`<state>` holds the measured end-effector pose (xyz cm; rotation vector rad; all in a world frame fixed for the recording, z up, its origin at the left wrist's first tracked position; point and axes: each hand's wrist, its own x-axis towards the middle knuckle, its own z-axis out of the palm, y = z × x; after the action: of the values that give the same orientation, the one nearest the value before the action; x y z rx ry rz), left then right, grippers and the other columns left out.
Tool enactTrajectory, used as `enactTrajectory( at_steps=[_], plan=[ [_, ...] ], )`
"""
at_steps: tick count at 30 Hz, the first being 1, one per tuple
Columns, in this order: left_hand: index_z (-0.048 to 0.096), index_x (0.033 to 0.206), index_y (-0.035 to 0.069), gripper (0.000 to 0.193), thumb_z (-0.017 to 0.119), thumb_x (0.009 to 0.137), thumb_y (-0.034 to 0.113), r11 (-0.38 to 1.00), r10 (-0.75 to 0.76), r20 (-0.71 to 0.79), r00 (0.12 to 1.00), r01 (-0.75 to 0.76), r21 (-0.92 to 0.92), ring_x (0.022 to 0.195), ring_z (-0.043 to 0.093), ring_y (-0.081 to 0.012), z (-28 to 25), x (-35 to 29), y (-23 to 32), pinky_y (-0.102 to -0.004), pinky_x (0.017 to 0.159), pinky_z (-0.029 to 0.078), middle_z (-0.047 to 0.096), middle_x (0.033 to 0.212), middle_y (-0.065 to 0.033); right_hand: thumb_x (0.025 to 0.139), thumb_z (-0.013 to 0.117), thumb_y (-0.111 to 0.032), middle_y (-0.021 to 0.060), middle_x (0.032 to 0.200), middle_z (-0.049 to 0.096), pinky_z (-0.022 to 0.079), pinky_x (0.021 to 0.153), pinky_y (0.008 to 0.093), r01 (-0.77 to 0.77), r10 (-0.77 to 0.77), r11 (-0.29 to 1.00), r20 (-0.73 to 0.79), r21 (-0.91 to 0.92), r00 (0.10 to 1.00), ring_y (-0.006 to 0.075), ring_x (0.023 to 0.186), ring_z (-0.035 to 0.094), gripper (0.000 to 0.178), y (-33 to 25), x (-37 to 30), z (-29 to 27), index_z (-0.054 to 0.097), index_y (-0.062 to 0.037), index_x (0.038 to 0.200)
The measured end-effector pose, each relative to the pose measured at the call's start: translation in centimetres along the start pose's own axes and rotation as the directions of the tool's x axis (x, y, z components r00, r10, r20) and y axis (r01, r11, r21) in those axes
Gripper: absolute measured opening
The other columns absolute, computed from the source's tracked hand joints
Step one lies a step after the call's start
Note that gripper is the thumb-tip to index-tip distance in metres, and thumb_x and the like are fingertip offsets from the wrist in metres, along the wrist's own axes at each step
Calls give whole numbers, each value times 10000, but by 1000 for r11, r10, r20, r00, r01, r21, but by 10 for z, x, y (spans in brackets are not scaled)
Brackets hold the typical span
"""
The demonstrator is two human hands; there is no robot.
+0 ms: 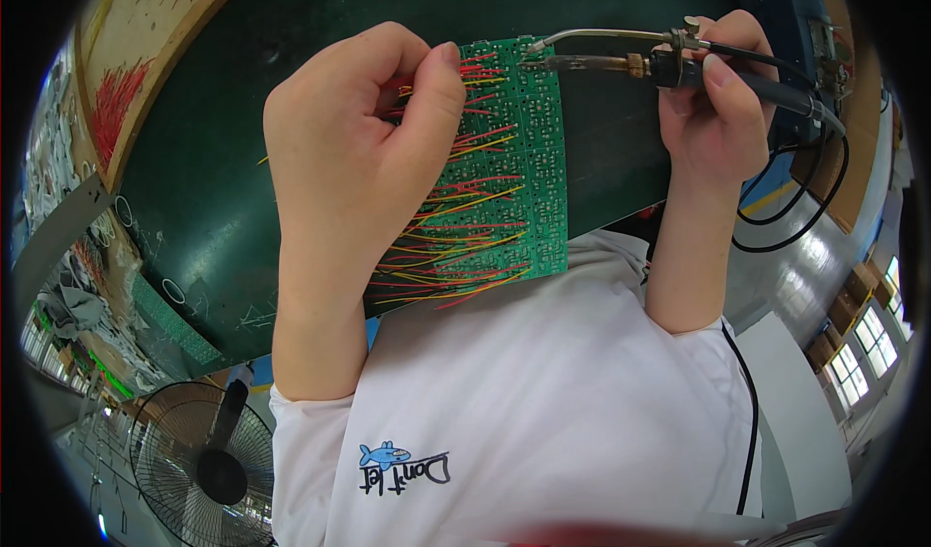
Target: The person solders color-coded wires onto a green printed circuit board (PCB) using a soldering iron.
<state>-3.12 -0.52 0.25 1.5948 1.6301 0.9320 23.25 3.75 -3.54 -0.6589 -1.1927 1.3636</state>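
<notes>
A green circuit board panel (529, 178) lies on a dark green table (242, 159), with several red and yellow wires (465, 227) fanning off its left side. My left hand (359, 149) pinches wires near the board's top left between thumb and fingers. My right hand (713, 91) grips a black-handled soldering iron (679, 67). Its metal tip and a thin bent feed tube reach left to the board's top edge.
A black cable (786, 212) loops from the iron down the right. Piles of red wires (112, 101) lie on a wooden surface at upper left. A black floor fan (204, 460) stands at lower left. My white shirt (543, 402) fills the lower middle.
</notes>
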Motion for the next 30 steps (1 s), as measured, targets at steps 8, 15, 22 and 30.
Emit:
enactTrajectory(
  at_steps=[8,15,22,30],
  plan=[
    [659,760,6,181,695,882,136,1000,14,-3,1000,-14,28,538,555,-141,1,1,-1,-269,508,418,581,610,-74,841,509,-66,158,837,607,385,540,245,-40,45,995,-44,95,998,123,584,460,128,0,2,0,525,27,927],
    [634,744,30,189,664,883,154,973,187,60,981,-193,130,547,552,-231,4,1,-4,-348,518,409,575,626,-96,843,506,-66,157,851,613,386,540,249,-21,23,991,-12,134,1000,130,589,462,114,1,1,-7,525,16,919],
    [637,760,35,176,663,885,156,931,313,215,925,-344,121,560,567,-250,5,0,0,-355,520,415,577,629,-95,857,508,-95,145,809,615,357,541,260,-14,7,979,34,204,999,121,555,431,131,-13,-4,-20,545,4,933],
    [672,868,7,202,700,924,198,960,183,-35,982,-171,222,615,563,-146,-21,8,-2,-279,589,441,596,692,-66,876,497,-81,152,805,620,343,541,253,-68,75,985,-43,158,996,112,552,429,140,-15,-6,-39,572,9,953]
  ],
)
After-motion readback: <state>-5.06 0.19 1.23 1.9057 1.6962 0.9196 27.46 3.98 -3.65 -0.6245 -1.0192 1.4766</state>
